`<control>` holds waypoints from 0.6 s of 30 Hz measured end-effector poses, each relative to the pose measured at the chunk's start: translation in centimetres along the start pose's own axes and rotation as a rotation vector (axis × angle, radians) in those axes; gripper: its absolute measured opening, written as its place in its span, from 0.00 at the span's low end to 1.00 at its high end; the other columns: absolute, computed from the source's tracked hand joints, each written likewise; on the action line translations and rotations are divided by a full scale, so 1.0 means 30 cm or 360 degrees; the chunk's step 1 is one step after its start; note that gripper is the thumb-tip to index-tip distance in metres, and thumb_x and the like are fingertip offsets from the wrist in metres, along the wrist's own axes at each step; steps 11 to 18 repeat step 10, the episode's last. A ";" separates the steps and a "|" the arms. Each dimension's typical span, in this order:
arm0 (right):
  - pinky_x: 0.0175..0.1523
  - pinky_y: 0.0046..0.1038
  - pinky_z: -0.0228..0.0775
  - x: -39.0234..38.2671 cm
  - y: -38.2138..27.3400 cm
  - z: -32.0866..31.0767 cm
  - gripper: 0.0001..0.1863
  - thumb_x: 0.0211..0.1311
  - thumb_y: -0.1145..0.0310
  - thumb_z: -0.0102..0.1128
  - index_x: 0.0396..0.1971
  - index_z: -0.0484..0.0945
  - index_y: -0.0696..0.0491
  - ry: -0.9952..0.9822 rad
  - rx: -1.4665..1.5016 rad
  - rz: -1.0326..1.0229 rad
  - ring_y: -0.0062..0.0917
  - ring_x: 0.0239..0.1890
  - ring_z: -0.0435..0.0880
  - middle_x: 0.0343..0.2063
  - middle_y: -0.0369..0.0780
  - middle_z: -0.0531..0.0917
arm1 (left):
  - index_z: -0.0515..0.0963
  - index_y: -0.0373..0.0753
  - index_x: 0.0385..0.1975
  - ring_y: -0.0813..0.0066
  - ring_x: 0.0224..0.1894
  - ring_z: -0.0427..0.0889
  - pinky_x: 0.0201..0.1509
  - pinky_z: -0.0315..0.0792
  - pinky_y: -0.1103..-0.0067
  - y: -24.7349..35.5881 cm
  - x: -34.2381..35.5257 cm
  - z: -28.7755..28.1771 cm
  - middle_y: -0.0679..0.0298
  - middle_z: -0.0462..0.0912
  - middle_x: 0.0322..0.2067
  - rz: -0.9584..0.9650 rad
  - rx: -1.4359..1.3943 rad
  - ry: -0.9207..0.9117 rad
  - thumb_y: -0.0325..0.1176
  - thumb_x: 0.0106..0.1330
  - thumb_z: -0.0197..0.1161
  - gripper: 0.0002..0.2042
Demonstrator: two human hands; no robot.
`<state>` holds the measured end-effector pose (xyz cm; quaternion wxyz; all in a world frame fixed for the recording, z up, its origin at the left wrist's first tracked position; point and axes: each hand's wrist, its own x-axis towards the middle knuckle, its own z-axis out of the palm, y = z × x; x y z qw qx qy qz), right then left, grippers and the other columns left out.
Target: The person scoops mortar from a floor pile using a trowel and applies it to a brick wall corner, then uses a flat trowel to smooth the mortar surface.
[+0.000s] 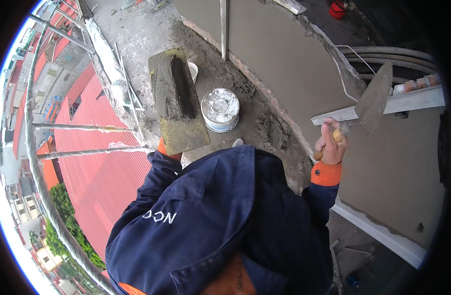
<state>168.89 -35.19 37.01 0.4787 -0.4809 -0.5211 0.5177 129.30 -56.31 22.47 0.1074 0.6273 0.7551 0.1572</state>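
A plasterer's hawk (pixel 188 135), a flat rectangular board smeared with mortar, is held up in front of me on the left. A long mound of wet grey mortar (pixel 175 93) lies on its far part. My left hand is hidden beneath the board, and only the orange cuff (pixel 162 147) shows at its near edge. On the right, my right hand (pixel 332 143) is closed around the wooden handle of a pointed trowel (pixel 374 101). Its grey blade points away from me, up and to the right, in front of the smooth grey plastered wall (pixel 279 59).
A mortar-splashed bucket (pixel 220 109) stands on the ledge, with a white container (pixel 192 72) partly behind the hawk. Dropped mortar (pixel 274 130) lies near the wall's foot. Scaffold-like pipes (pixel 85 128) border the left edge, above red roofs (pixel 90 167). A pale board (pixel 397 103) crosses the wall.
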 end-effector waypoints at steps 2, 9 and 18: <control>0.16 0.17 0.55 -0.012 0.071 0.006 0.10 0.57 0.71 0.62 0.37 0.76 0.58 -0.0013 -0.0153 0.0180 0.12 0.10 0.63 0.10 0.30 0.67 | 0.74 0.38 0.47 0.59 0.49 0.76 0.52 0.70 0.71 0.000 -0.003 -0.018 0.57 0.78 0.44 0.0001 -0.0031 0.0224 0.32 0.63 0.52 0.14; 0.18 0.18 0.55 0.170 0.033 -0.044 0.12 0.58 0.67 0.62 0.37 0.77 0.58 -0.0195 -0.0365 0.0053 0.11 0.12 0.64 0.12 0.29 0.69 | 0.76 0.38 0.44 0.58 0.47 0.76 0.50 0.71 0.70 0.066 0.147 -0.134 0.56 0.79 0.43 -0.0016 0.0089 0.0546 0.34 0.61 0.56 0.13; 0.18 0.17 0.56 0.196 0.022 -0.051 0.12 0.57 0.67 0.63 0.37 0.77 0.58 -0.0224 -0.0491 -0.0016 0.10 0.12 0.65 0.13 0.29 0.70 | 0.74 0.39 0.47 0.59 0.49 0.76 0.52 0.70 0.71 0.061 0.174 -0.112 0.57 0.78 0.44 -0.0051 -0.0088 0.0552 0.34 0.62 0.56 0.15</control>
